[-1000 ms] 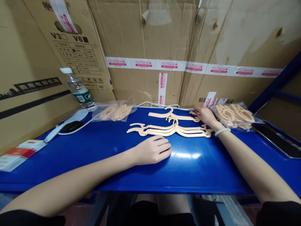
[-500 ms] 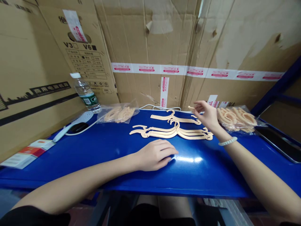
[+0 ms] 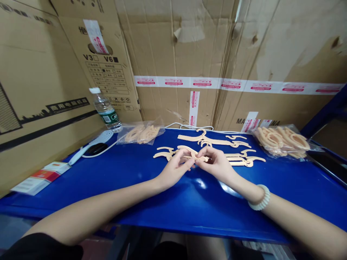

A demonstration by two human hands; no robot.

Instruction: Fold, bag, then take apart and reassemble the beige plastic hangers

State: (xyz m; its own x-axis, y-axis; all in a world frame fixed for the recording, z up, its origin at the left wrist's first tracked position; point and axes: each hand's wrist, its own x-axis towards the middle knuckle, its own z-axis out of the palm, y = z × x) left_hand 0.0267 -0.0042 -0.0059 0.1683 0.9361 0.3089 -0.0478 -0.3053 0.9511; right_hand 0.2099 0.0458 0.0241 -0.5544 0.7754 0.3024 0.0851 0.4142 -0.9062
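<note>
My left hand (image 3: pixel 175 169) and my right hand (image 3: pixel 215 164) meet at the middle of the blue table (image 3: pixel 135 195). Their fingertips pinch a small beige plastic piece (image 3: pixel 199 157) between them, just above the stack of beige hangers (image 3: pixel 238 159). Another beige hanger (image 3: pixel 211 140) lies flat farther back. A white bead bracelet (image 3: pixel 260 198) circles my right wrist.
Two clear bags of beige parts lie at the back: one at the left (image 3: pixel 142 133), one at the right (image 3: pixel 283 140). A water bottle (image 3: pixel 106 109), a white handheld device with cable (image 3: pixel 92 146), a red-and-white box (image 3: pixel 40 177) and cardboard boxes (image 3: pixel 189 54) surround the table.
My right hand lifted a small beige piece from beside the right bag and carried it to the table's middle. My left hand rose from the table and closed on it too.
</note>
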